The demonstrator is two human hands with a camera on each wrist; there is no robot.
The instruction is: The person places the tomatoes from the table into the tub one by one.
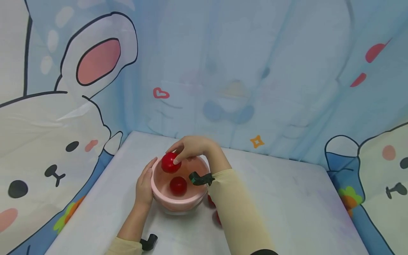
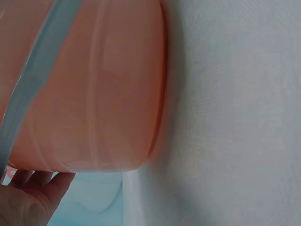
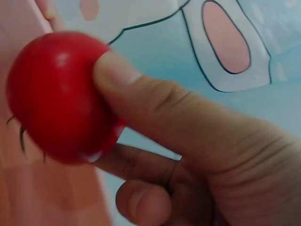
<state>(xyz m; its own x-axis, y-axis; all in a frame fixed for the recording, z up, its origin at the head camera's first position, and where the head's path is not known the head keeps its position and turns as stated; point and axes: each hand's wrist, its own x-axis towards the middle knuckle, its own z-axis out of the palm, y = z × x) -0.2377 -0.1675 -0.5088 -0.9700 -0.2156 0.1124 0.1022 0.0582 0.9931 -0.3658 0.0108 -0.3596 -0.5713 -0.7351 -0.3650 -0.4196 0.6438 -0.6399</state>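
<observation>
A pink bowl [image 1: 178, 203] stands on the white table, with one red tomato [image 1: 178, 186] lying inside it. My right hand [image 1: 196, 146] pinches another tomato [image 3: 61, 96] between thumb and fingers, over the bowl's far left part. In the right wrist view, thin green sepals show on its underside. My left hand [image 1: 145, 186] rests along the bowl's left side, fingers extended up to the rim. The left wrist view shows its fingers [image 2: 51, 186] against the bowl's wall.
Two more red tomatoes, one a nearer tomato [image 1: 218, 219], lie on the table right of the bowl, partly hidden by the right sleeve [image 1: 239, 209]. A blue cartoon curtain [image 1: 191, 63] hangs behind the white table [image 1: 287, 198]. A grey strip [image 2: 35, 77] crosses the left wrist view.
</observation>
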